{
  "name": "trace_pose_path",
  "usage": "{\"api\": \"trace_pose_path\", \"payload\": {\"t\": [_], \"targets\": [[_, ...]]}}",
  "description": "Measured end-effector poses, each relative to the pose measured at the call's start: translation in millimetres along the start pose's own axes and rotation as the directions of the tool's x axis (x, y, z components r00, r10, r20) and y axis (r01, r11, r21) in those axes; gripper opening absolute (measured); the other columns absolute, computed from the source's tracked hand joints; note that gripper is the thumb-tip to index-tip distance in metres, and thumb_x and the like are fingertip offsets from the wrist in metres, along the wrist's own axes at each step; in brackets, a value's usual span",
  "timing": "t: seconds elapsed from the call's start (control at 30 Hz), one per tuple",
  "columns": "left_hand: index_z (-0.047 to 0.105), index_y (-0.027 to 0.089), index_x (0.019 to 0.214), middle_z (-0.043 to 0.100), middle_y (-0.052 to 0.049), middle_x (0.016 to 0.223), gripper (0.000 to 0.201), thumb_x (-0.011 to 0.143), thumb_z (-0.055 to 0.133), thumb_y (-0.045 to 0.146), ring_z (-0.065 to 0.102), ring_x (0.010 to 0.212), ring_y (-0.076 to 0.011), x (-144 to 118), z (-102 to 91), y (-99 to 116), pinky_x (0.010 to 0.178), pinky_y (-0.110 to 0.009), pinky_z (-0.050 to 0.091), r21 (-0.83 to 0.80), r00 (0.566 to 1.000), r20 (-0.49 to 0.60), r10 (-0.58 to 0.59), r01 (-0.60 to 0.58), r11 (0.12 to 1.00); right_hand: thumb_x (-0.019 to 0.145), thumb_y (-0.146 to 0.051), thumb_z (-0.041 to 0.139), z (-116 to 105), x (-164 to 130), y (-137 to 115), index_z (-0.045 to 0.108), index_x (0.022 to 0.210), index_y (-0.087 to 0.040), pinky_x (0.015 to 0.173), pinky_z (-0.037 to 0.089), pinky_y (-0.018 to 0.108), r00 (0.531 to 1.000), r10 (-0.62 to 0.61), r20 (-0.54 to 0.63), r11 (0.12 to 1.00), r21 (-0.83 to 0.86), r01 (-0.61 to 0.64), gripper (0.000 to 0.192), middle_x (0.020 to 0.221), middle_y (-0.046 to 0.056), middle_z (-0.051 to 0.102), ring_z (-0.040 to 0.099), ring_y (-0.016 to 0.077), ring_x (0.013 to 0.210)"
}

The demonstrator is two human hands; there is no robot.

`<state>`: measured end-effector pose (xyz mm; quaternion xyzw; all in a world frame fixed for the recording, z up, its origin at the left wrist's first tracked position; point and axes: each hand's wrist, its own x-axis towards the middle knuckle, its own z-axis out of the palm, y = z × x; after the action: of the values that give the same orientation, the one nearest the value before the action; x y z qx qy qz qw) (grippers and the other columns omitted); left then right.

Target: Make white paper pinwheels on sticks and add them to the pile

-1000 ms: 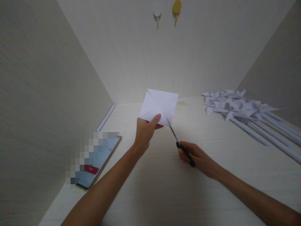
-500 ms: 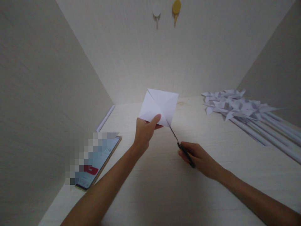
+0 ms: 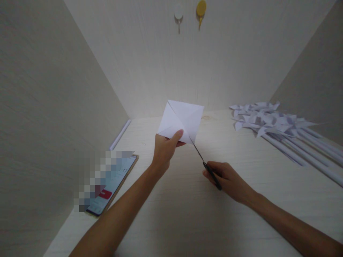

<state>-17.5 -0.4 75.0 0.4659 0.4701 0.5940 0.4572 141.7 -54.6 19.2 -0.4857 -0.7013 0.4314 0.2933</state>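
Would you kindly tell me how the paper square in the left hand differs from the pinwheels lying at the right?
The paper square is one flat creased sheet, held up off the table by the left hand with the scissors at its lower edge; the pinwheels are folded into pointed vanes. The square has no stick; the pinwheels sit on long white sticks. The square is single; the pinwheels lie piled. Both are white paper.

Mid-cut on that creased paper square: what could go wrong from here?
1. The scissors tip sits close to the left hand thumb pinching the paper square; a slip might nick it.
2. The paper is held in the air by one corner, so it may flex and the cut could wander off the crease.
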Motion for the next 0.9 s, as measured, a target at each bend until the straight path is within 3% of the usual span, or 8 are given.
{"api": "trace_pose_path", "payload": {"t": [0.53, 0.9], "targets": [[0.064, 0.010, 0.082, 0.066, -0.006, 0.079, 0.028, 0.059, 0.067, 0.026, 0.061, 0.064, -0.0125, -4.4, 1.1, -0.2, 0.055, -0.021, 0.054, 0.039, 0.995, 0.092, -0.049, 0.045, 0.998, 0.078, -0.042, 0.045, -1.6, -0.7, -1.0, 0.033, 0.055, -0.019, 0.043, 0.023, 0.022, 1.000, -0.004, -0.018, 1.000, 0.014, 0.004, 0.033, 0.050, -0.006, 0.032, 0.029, 0.0073, 0.047], [0.064, 0.011, 0.082, 0.066, -0.005, 0.080, 0.027, 0.059, 0.067, 0.025, 0.062, 0.066, -0.0135, -4.4, 0.6, 0.9, 0.055, -0.022, 0.054, 0.029, 0.995, 0.087, -0.054, 0.052, 0.998, 0.077, -0.043, 0.045, -3.2, 0.3, -0.9, 0.033, 0.054, -0.019, 0.041, 0.021, 0.021, 0.999, -0.012, -0.034, 0.999, -0.032, 0.011, 0.035, 0.048, -0.006, 0.031, 0.027, 0.0067, 0.045]]}}
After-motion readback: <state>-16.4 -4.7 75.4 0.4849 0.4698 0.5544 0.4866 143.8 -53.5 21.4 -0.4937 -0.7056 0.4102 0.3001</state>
